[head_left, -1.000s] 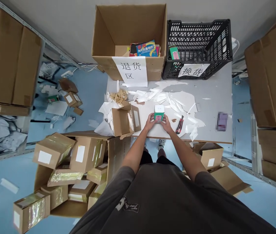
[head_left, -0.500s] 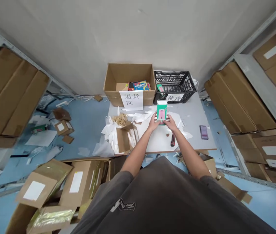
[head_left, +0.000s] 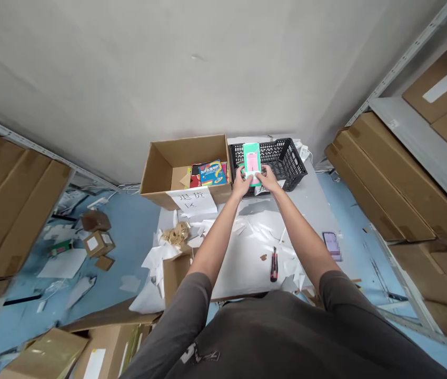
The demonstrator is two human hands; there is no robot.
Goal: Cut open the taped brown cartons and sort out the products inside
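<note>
A green box with a pink picture [head_left: 252, 158] is gripped from both sides, upright, at the front of the black plastic crate [head_left: 295, 158]. My left hand [head_left: 242, 182] closes on its lower left edge, and my right hand [head_left: 267, 179] on its lower right edge, thumbs toward me on its face. The box and hands hide part of the crate and its paper sign [head_left: 263, 188]. Left of the crate stands an open cardboard box [head_left: 160, 176] holding books [head_left: 212, 172], with a handwritten paper sign [head_left: 192, 201] on its front.
A red and black utility knife [head_left: 274, 265] and a phone [head_left: 331, 245] lie on the table [head_left: 239, 268]. Crumpled brown paper [head_left: 176, 233], white scraps and a small open carton [head_left: 174, 276] are at the left. Shelves with large cartons [head_left: 389, 181] flank both sides.
Both hands have carried the green box forward from above the table to the crate. The camera view has shifted, and the utility knife now shows fully.
</note>
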